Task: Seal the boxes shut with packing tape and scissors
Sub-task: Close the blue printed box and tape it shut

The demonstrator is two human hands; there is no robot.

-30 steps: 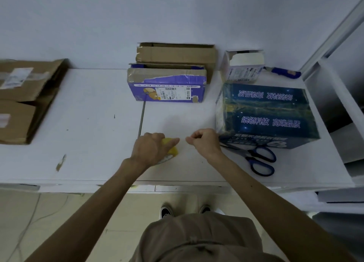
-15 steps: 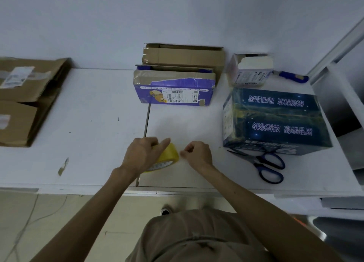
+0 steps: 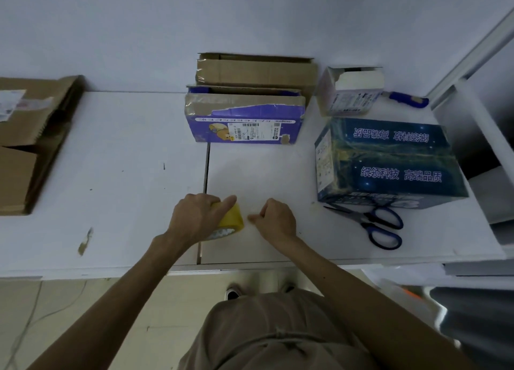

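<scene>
My left hand (image 3: 196, 216) grips a yellow roll of packing tape (image 3: 232, 221) near the front of the white table (image 3: 125, 175). Just right of the roll, my right hand (image 3: 275, 219) has its fingers curled, thumb and forefinger pinched together; whether they hold the tape's end is too small to tell. Blue-handled scissors (image 3: 374, 223) lie on the table to the right, in front of a dark blue printed box (image 3: 389, 161). A purple box (image 3: 244, 119) with a torn top flap stands behind my hands, and a brown cardboard box (image 3: 256, 69) behind that.
A small white open carton (image 3: 350, 91) and a blue-handled knife (image 3: 406, 99) sit at the back right. Flattened brown cardboard (image 3: 27, 141) is stacked at the left edge. White shelving (image 3: 478, 119) rises on the right. A seam (image 3: 205, 169) splits the tabletop.
My right hand drew back from the blue box toward the tape roll. My left hand tilted the roll up, showing more of its yellow side. The view shifted slightly.
</scene>
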